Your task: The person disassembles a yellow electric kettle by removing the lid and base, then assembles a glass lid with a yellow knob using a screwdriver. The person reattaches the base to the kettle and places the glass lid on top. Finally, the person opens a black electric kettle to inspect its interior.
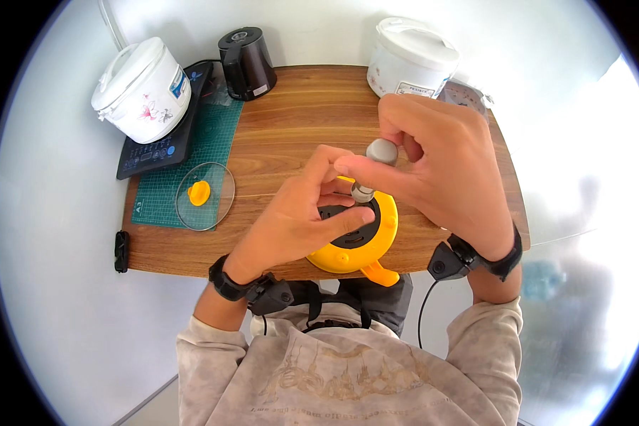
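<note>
Both of my hands meet over a round yellow appliance (395, 213) at the table's front edge. It has a dark slotted disc (358, 238) in its middle and a yellow handle-like piece (382, 275) jutting toward me. Above the disc is a small grey-topped cylinder (382, 151) with a shiny, clear or metallic lower end. The thumb and fingers of my right hand (447, 167) close around its grey top. My left hand (291, 216) curls its fingers and thumb around the lower end. The cylinder's exact kind is unclear, and fingers hide part of it.
At the left a white lidded pot (138, 92) stands on a black induction cooker (145, 157), partly over a green cutting mat (216, 135). A glass lid (216, 209) with yellow knob lies nearby. A dark kettle (252, 67) and another white pot (412, 60) stand behind.
</note>
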`<state>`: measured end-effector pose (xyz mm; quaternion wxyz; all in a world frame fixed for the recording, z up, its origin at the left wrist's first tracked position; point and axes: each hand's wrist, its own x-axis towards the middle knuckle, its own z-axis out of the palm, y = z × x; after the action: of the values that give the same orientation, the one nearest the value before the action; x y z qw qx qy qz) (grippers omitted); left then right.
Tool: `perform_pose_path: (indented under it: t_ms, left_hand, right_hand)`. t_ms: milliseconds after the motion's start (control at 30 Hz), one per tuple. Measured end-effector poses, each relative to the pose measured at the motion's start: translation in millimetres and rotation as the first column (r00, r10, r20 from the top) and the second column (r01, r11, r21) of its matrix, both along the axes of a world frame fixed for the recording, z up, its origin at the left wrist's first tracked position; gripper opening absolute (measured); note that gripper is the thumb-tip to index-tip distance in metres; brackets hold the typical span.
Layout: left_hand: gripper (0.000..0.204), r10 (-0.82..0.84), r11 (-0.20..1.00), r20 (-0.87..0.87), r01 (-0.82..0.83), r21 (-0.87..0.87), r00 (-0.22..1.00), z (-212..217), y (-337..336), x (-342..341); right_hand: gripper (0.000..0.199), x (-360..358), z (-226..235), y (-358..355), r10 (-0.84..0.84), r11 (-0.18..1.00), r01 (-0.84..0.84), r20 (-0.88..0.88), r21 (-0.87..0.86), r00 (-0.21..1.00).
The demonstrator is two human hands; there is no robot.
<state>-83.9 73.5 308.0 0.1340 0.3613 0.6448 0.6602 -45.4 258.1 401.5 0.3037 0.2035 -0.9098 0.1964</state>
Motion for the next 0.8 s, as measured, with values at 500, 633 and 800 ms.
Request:
perform_pose_path:
  t_ms: [500,633,800]
  left_hand:
    - [0.031,-0.030,0.998,-0.191,0.020,-0.054,0.981,-8,-3,-13]
    - [0.030,-0.102,0.975,-0.181,0.061,-0.215,0.978,2,-9,-15]
    - [0.044,-0.079,0.996,-0.143,0.083,0.025,0.987,2,-2,-8]
  right_hand:
    - [0.037,18,0,3,0.235,0.967,-0.219,0.127,-0.132,0.964]
    - [0.031,13,2,12,0.253,0.958,-0.224,0.154,-0.180,0.955]
    - [0.034,-1,0,9,0.206,0.976,-0.191,0.166,-0.106,0.964]
